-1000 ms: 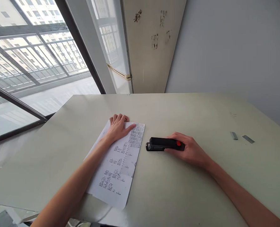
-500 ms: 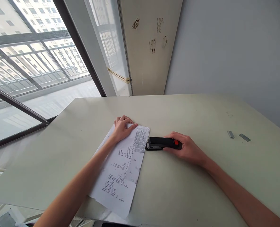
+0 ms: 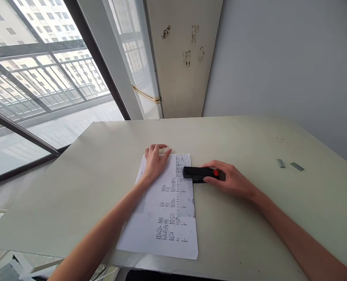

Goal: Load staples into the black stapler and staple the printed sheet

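Observation:
Printed paper (image 3: 173, 210) lies near the front edge of the table, its right side reaching the stapler. My left hand (image 3: 156, 160) rests on the paper's upper left part, fingers bent over the top edge and thumb apart from them. The black stapler (image 3: 198, 173) with a red part is in my right hand (image 3: 227, 175), thumb and fingers round its rear end. Its front end overlaps the paper's right edge near the top, the upper arm above the sheet and the base mostly hidden under it.
Two small grey strips, one (image 3: 280, 163) beside the other (image 3: 297, 166), lie on the right of the pale table (image 3: 234, 230). Behind stand a cabinet (image 3: 179, 86) and a grey wall; a window is at left. Assorted items sit below the table's front left edge.
The paper has turned and shifted right with my left hand, so it now lies straighter. The stapler's front, earlier beside the paper's edge, now overlaps it.

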{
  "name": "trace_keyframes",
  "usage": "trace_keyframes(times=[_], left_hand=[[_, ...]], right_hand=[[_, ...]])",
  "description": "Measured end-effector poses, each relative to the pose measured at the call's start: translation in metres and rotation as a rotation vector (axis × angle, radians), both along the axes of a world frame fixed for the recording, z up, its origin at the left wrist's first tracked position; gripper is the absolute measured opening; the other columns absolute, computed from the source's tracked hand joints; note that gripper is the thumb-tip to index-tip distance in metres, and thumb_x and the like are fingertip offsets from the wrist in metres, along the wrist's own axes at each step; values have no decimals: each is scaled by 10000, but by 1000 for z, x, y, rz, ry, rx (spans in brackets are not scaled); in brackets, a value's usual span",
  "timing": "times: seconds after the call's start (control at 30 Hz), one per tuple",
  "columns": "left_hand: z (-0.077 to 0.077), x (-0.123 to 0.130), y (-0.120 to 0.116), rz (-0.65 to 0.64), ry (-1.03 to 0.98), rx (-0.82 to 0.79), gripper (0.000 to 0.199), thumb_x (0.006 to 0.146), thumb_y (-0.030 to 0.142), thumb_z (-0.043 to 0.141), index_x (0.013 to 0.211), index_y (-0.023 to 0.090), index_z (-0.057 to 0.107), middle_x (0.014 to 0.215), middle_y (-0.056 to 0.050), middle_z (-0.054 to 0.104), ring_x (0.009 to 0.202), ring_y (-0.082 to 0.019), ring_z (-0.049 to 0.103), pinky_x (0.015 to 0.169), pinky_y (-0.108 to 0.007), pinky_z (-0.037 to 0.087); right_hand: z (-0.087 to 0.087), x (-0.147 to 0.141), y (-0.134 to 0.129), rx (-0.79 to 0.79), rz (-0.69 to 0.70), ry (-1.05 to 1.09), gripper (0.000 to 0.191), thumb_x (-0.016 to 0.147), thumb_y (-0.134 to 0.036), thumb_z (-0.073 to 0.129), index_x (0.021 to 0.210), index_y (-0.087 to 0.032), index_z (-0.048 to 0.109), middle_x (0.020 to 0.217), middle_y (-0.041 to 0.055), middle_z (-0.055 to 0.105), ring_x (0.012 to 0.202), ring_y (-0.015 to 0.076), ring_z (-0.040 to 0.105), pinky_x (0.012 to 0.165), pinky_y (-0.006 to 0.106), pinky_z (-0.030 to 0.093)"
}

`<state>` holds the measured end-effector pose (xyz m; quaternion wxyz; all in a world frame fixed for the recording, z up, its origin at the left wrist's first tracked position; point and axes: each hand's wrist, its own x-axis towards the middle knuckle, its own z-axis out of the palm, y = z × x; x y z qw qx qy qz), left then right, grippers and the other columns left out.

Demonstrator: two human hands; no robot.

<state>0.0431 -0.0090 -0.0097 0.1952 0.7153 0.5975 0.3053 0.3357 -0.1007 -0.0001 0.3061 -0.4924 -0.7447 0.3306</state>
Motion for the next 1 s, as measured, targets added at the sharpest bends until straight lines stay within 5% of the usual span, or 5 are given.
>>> trace_keyframes(times=[0.17, 0.33, 0.5, 0.67, 1.0], left_hand=[[19, -31, -35, -456, 62, 47, 242, 1088, 440, 548, 1204, 269, 676, 1327, -61, 677, 1341, -261, 537, 1174, -501, 449], [28, -54, -74, -796, 211, 72, 360, 1063, 422, 622, 1411, 331, 639, 1600, -75, 528, 1560, -317, 375, 1240, -548, 421], [13, -44, -89, -827, 300, 142, 525, 1055, 488, 618, 1560, 368, 545, 1758, -90, 293, 1613, -406, 282, 1266, -639, 349], [3, -36, -93, -802, 316, 172, 509, 1092, 504, 532, 1567, 322, 552, 1779, -101, 217, 1641, -395, 201, 1313, -635, 250], [-7, -34, -94, -796, 229, 174, 506, 1079, 525, 550, 1551, 344, 567, 1774, -47, 242, 1644, -378, 189, 1331, -628, 226]], right_hand=[[6, -3, -1, 54, -169, -40, 438, 1040, -636, 517, 1230, -298, 720, 1260, 73, 748, 904, 231, 687, 731, 372, 553], [23, -34, 8, 34, -223, -78, 500, 1102, -629, 321, 1257, -323, 686, 1315, 59, 735, 1185, 283, 680, 932, 436, 557], [34, -73, 25, 14, -236, -203, 598, 1101, -655, 213, 990, -305, 684, 1071, 61, 773, 1100, 282, 704, 927, 440, 550], [35, -91, 32, -73, -212, -322, 609, 1101, -645, 206, 920, -292, 668, 1121, 69, 773, 1180, 307, 687, 1024, 495, 524], [27, -94, 30, -94, -189, -380, 617, 1095, -656, 236, 1287, -312, 711, 1503, 52, 668, 1478, 351, 529, 1198, 577, 438]])
